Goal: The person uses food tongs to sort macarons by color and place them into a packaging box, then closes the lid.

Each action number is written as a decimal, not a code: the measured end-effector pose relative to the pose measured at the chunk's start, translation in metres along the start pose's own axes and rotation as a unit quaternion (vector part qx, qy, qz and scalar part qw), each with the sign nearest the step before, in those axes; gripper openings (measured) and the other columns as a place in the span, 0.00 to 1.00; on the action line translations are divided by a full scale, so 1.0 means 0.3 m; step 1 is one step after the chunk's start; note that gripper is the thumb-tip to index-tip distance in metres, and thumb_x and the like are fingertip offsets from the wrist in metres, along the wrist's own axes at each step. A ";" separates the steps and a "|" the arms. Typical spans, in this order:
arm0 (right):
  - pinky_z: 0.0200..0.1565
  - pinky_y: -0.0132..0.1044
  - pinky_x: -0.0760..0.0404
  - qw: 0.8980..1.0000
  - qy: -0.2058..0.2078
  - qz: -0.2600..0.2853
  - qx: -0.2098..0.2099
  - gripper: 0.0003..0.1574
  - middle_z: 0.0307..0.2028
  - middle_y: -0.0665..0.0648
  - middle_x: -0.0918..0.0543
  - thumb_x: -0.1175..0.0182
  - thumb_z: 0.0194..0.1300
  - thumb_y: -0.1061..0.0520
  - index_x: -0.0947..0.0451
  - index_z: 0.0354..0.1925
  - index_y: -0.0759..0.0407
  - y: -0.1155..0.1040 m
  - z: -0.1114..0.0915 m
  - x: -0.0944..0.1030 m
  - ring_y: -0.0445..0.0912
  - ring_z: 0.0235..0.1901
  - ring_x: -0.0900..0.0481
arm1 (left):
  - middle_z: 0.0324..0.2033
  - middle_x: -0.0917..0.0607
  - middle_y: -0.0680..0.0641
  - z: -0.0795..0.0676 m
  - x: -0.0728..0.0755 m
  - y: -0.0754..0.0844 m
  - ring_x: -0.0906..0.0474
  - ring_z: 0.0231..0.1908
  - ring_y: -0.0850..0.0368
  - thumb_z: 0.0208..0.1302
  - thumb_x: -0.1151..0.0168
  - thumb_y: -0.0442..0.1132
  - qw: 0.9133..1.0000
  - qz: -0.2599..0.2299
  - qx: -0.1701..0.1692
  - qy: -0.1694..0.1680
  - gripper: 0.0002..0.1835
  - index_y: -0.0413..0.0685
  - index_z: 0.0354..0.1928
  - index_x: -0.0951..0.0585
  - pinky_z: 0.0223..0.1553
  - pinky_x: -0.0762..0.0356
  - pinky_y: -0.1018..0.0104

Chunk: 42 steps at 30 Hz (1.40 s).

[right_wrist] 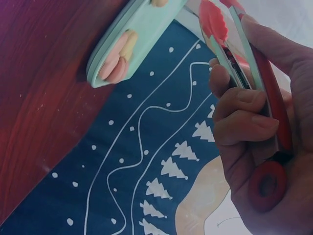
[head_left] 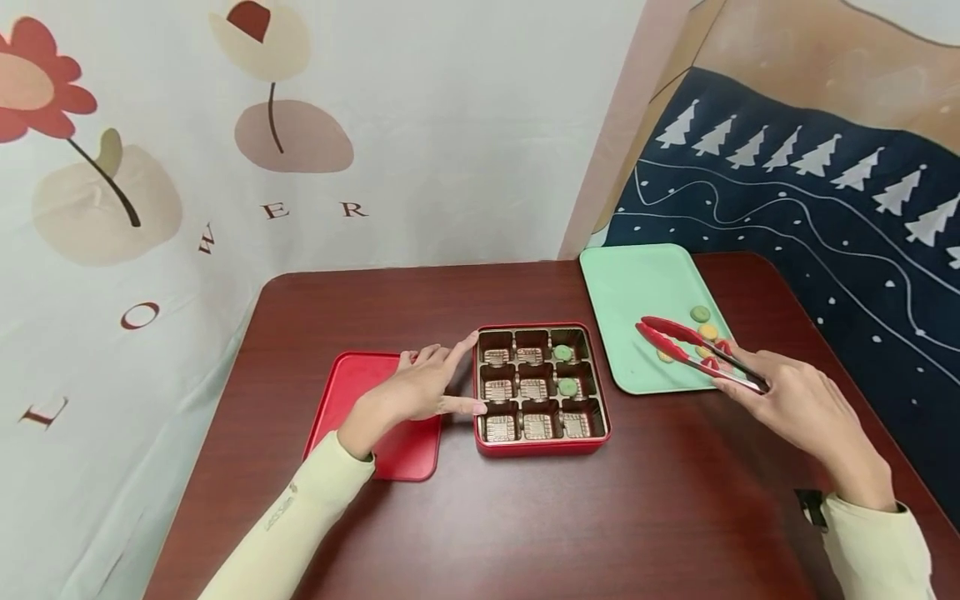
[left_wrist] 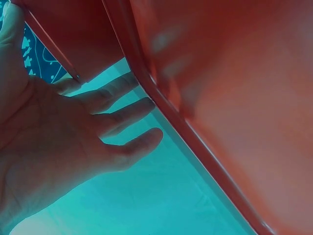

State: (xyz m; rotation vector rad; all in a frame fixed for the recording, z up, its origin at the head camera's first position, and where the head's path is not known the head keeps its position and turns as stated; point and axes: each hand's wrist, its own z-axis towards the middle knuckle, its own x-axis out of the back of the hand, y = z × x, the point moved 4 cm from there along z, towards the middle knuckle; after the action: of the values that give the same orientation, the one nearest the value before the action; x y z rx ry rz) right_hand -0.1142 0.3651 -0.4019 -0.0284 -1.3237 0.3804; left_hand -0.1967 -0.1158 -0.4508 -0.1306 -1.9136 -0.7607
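Observation:
My left hand (head_left: 416, 387) is at the left side of a red tin box (head_left: 543, 448), thumb and forefinger extended to its rim. Gold-brown compartments fill the box; two in the right column hold green round macaron-like sweets (head_left: 567, 387). Below that hand lies a red lid (head_left: 408, 458), close to the straight fingers in the left wrist view. Red-tipped tongs (head_left: 663, 343) are gripped in my right hand (head_left: 806, 412), fingers curled round the handles (right_wrist: 276, 112). Their parted tips hover over the mint-green tray (head_left: 630, 287), with nothing visible between them.
Green (head_left: 700, 313), yellow (head_left: 707, 332) and pink sweets (right_wrist: 112, 63) lie at the tray's right side, partly hidden by the tongs. The dark brown table (head_left: 525, 525) ends at a patterned cloth (head_left: 450, 125) behind and a navy tree-print cloth (head_left: 825, 250) on the right.

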 end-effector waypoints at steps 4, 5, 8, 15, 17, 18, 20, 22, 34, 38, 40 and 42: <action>0.42 0.70 0.18 1.000 -0.014 -0.005 -0.011 0.40 0.54 0.78 0.15 0.20 0.64 0.50 0.18 0.66 0.71 0.008 0.008 -0.003 0.69 0.47 0.15 | 0.80 0.36 0.32 -0.004 -0.003 -0.004 0.45 0.80 0.27 0.68 0.31 0.72 1.000 0.001 0.001 0.005 0.63 0.62 0.90 0.59 0.75 0.55 0.23; 0.42 0.70 0.18 1.000 -0.016 -0.006 -0.013 0.40 0.54 0.78 0.15 0.20 0.64 0.50 0.18 0.66 0.71 0.010 0.008 -0.004 0.70 0.47 0.15 | 0.80 0.35 0.32 -0.006 -0.002 -0.003 0.44 0.80 0.27 0.68 0.31 0.72 1.000 0.001 0.001 0.005 0.63 0.62 0.90 0.59 0.75 0.55 0.23; 0.41 0.69 0.17 1.000 -0.018 -0.006 -0.013 0.40 0.54 0.78 0.15 0.20 0.63 0.50 0.18 0.66 0.71 0.016 0.005 -0.005 0.69 0.45 0.15 | 0.79 0.34 0.32 -0.004 -0.002 0.000 0.42 0.79 0.28 0.68 0.31 0.72 1.000 0.004 -0.003 0.003 0.63 0.61 0.90 0.59 0.75 0.54 0.23; 0.39 0.67 0.18 1.000 -0.002 -0.013 -0.006 0.40 0.52 0.77 0.14 0.18 0.61 0.52 0.17 0.64 0.72 0.034 0.007 0.007 0.65 0.41 0.15 | 0.81 0.39 0.31 -0.009 0.002 0.000 0.48 0.81 0.26 0.69 0.32 0.72 1.000 -0.009 0.008 -0.009 0.63 0.63 0.90 0.61 0.76 0.58 0.24; 0.39 0.66 0.18 1.000 -0.006 -0.017 -0.012 0.41 0.52 0.77 0.14 0.18 0.62 0.51 0.18 0.65 0.72 0.040 0.007 0.009 0.65 0.41 0.15 | 0.81 0.39 0.31 -0.011 0.003 -0.001 0.48 0.81 0.27 0.69 0.32 0.72 1.000 -0.009 0.008 -0.010 0.63 0.63 0.90 0.61 0.76 0.58 0.24; 0.39 0.67 0.19 1.000 -0.010 -0.017 -0.018 0.41 0.52 0.78 0.14 0.19 0.63 0.50 0.18 0.65 0.72 0.045 0.007 0.009 0.65 0.41 0.16 | 0.81 0.39 0.31 -0.011 0.002 -0.002 0.48 0.81 0.27 0.69 0.32 0.72 1.000 -0.008 0.007 -0.010 0.63 0.62 0.90 0.61 0.76 0.58 0.24; 0.39 0.68 0.19 0.999 -0.019 -0.019 -0.029 0.42 0.53 0.78 0.15 0.20 0.65 0.48 0.19 0.66 0.72 0.052 0.008 0.009 0.66 0.43 0.16 | 0.81 0.38 0.31 -0.013 0.003 -0.001 0.47 0.81 0.27 0.69 0.32 0.71 1.000 -0.005 0.005 -0.009 0.63 0.61 0.90 0.60 0.76 0.57 0.23; 0.40 0.69 0.19 0.999 -0.028 -0.016 -0.041 0.43 0.55 0.79 0.16 0.21 0.67 0.46 0.20 0.67 0.73 0.059 0.009 0.007 0.68 0.46 0.16 | 0.81 0.37 0.32 -0.016 0.002 -0.001 0.47 0.81 0.28 0.69 0.31 0.71 1.000 -0.002 0.005 -0.007 0.63 0.60 0.90 0.59 0.76 0.56 0.23; 0.39 0.69 0.21 0.998 -0.033 -0.012 -0.058 0.45 0.56 0.80 0.17 0.22 0.67 0.45 0.22 0.69 0.73 0.084 0.013 0.016 0.66 0.43 0.17 | 0.82 0.38 0.34 -0.015 0.004 0.000 0.53 0.83 0.29 0.69 0.31 0.71 1.000 -0.013 0.007 -0.003 0.63 0.62 0.90 0.60 0.76 0.59 0.24; 0.38 0.68 0.22 0.997 -0.034 -0.017 -0.061 0.44 0.54 0.80 0.17 0.23 0.69 0.45 0.22 0.69 0.73 0.095 0.015 0.019 0.65 0.41 0.17 | 0.82 0.38 0.34 -0.012 0.003 -0.002 0.53 0.83 0.29 0.69 0.31 0.71 1.000 -0.016 0.007 -0.003 0.63 0.63 0.90 0.60 0.76 0.59 0.24; 0.38 0.69 0.22 0.997 -0.035 -0.019 -0.064 0.44 0.54 0.80 0.17 0.23 0.69 0.45 0.22 0.69 0.73 0.101 0.014 0.021 0.65 0.40 0.18 | 0.82 0.38 0.34 -0.009 0.002 -0.002 0.53 0.83 0.29 0.69 0.31 0.71 1.000 -0.016 0.006 -0.002 0.63 0.63 0.90 0.60 0.76 0.59 0.24; 0.38 0.68 0.22 0.997 -0.035 -0.017 -0.065 0.44 0.54 0.79 0.17 0.23 0.69 0.46 0.22 0.69 0.73 0.106 0.015 0.022 0.65 0.40 0.17 | 0.82 0.38 0.34 -0.007 0.000 0.000 0.53 0.83 0.29 0.69 0.31 0.71 1.000 -0.017 0.005 -0.003 0.62 0.63 0.90 0.59 0.76 0.59 0.23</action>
State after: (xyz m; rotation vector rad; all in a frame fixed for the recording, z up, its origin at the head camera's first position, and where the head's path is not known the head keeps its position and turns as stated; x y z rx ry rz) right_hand -0.1252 0.3959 -0.4020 -0.1009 -1.4150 0.2678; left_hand -0.1950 -0.1172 -0.4502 -0.0937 -1.9295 -0.7741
